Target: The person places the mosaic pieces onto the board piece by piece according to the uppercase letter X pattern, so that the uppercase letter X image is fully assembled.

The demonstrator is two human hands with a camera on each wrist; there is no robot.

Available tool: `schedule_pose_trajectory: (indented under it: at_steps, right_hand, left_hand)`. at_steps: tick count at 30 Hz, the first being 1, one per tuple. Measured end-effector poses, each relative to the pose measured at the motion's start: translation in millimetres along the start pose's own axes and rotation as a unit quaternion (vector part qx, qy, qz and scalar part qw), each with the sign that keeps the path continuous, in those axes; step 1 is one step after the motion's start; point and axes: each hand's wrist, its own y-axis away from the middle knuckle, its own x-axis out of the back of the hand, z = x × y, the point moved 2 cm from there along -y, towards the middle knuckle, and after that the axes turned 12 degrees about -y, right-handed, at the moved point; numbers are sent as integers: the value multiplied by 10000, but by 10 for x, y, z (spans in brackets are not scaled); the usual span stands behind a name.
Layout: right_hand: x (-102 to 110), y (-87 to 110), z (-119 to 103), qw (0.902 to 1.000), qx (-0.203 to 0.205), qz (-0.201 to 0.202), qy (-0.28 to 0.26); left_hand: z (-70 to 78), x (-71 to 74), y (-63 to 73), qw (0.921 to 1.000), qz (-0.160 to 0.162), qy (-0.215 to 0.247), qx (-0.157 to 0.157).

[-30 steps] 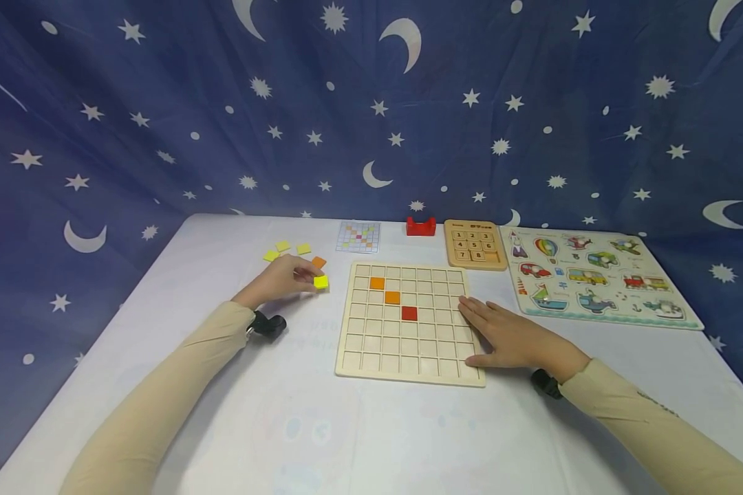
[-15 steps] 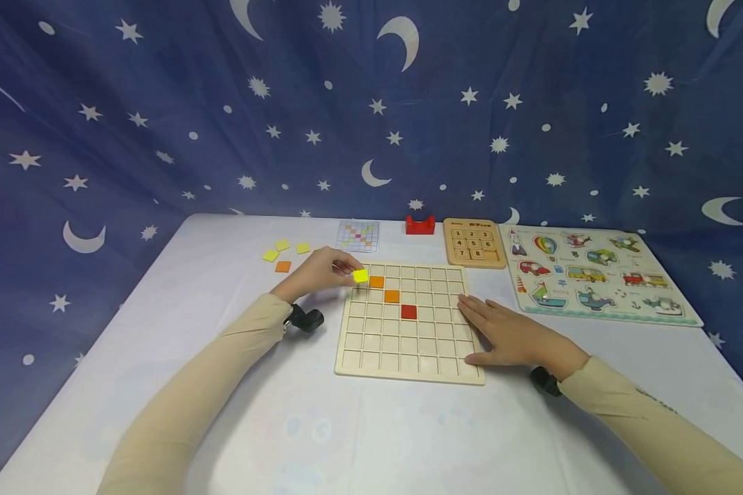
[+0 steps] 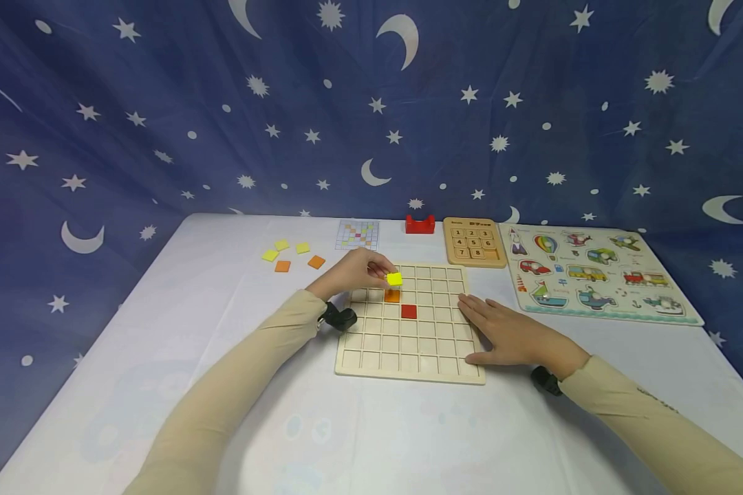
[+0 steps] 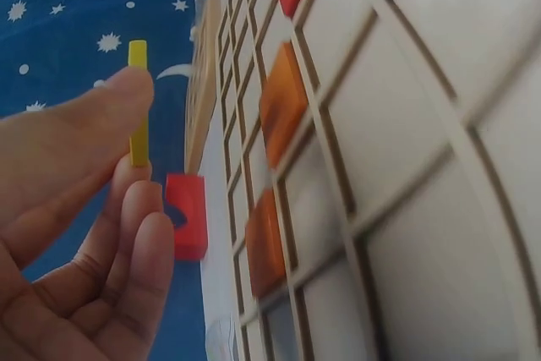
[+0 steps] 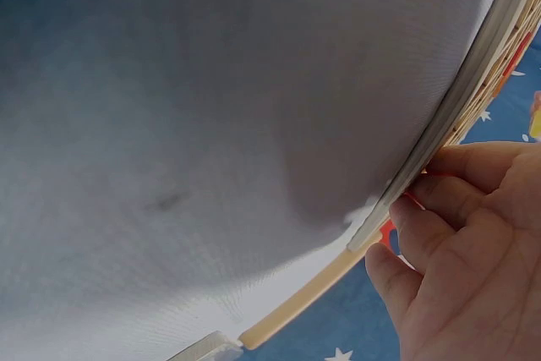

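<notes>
My left hand (image 3: pixel 354 271) pinches a yellow square tile (image 3: pixel 394 279) between thumb and fingertips, above the upper left part of the wooden grid board (image 3: pixel 408 347). The left wrist view shows that tile edge-on (image 4: pixel 140 137), apart from the board. Just below it an orange tile (image 3: pixel 392 297) sits in a cell, with a red tile (image 3: pixel 408 311) diagonally below to the right. A second orange tile (image 4: pixel 265 247) on the board shows in the left wrist view; my left hand hides it in the head view. My right hand (image 3: pixel 508 335) rests on the board's right edge, fingers extended.
Left of the board lie several loose tiles, yellow (image 3: pixel 270 255) and orange (image 3: pixel 282 266). Behind it are a coloured pattern card (image 3: pixel 348 234) and a red holder (image 3: pixel 420 225). A wooden number puzzle (image 3: pixel 475 262) and a vehicle picture puzzle (image 3: pixel 569 299) lie at the back right.
My left hand has carried the yellow tile rightward from beside the loose tiles to over the board. Both loose orange tiles now show. My right hand has stayed in place.
</notes>
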Motion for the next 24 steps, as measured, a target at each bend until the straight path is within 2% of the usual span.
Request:
schedule_pose_trajectory:
  at_steps: [10,24]
  right_hand:
    - [-9,4,-1,10000,17,34,10]
    - [-6,-16,11,10000,-63,-16,0]
  left_hand:
    - [148,-182,-177,9996,-290,-13,-9]
    - [296,-334,-303,9983,-539,-146,160]
